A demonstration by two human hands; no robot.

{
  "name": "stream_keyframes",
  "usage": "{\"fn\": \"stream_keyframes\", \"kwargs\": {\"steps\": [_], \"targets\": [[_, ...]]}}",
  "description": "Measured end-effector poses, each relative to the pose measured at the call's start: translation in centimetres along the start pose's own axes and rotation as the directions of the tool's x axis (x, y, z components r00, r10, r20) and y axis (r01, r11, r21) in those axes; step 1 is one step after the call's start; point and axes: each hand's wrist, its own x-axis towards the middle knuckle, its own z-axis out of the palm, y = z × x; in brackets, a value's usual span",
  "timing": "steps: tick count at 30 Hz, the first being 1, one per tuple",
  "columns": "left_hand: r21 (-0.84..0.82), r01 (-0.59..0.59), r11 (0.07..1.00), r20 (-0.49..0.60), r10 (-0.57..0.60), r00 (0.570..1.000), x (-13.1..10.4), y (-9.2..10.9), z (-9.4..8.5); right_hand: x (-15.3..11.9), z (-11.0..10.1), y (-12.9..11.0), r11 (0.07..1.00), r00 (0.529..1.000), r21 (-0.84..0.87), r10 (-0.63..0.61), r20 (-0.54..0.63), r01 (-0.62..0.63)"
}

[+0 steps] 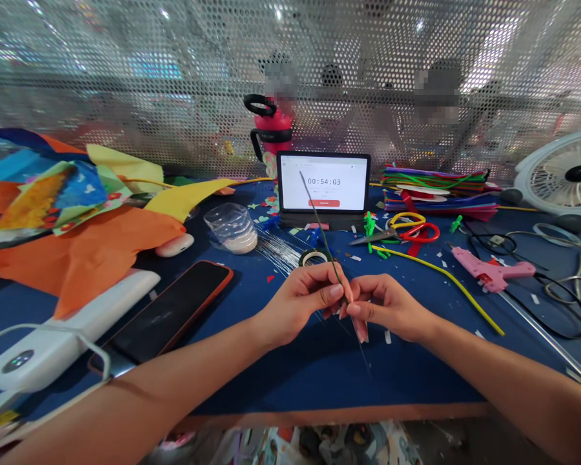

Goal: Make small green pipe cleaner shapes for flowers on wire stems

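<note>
A thin dark green stem wire (pixel 318 218) slants up and away from my hands, its tip in front of the tablet screen. My left hand (pixel 306 298) pinches it between thumb and fingers. Right beside it, my right hand (pixel 386 306) is closed with thumb and fingertips on the lower part of the same wire. Below the fingers a thinner, paler end (pixel 365 360) points toward the table's front edge. Just beyond my left hand lie a roll of tape (pixel 314 257), partly covered, and a bundle of silver wires (pixel 281 250).
A tablet (pixel 323 184) shows a timer. Scissors (pixel 392 234), a yellow pipe cleaner (pixel 445 274) and a pink glue gun (pixel 491 268) lie right. At left are a phone (pixel 169 313), a white power bank (pixel 82 326), orange fabric (pixel 87 242) and a clear plastic cup (pixel 230 227).
</note>
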Motion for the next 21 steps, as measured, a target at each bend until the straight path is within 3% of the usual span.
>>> {"fn": "stream_keyframes", "kwargs": {"steps": [5, 14, 17, 21], "targets": [[-0.069, 0.006, 0.998, -0.017, -0.007, 1.000, 0.14, -0.11, 0.09, -0.04, 0.06, -0.08, 1.000, 0.999, -0.001, -0.031, -0.008, 0.031], [0.183, 0.111, 0.977, -0.217, -0.070, 0.974, 0.21, 0.06, 0.28, 0.25, 0.16, 0.14, 0.997, 0.992, -0.083, -0.017, -0.126, 0.007], [0.187, 0.097, 0.978, -0.196, -0.060, 0.979, 0.20, 0.07, 0.24, 0.32, 0.07, 0.21, 0.998, 0.992, -0.067, 0.009, -0.125, -0.017], [0.060, 0.042, 0.997, -0.085, -0.036, 0.996, 0.15, -0.07, 0.10, 0.23, -0.10, 0.21, 0.999, 0.998, 0.029, 0.027, -0.056, -0.026]]}}
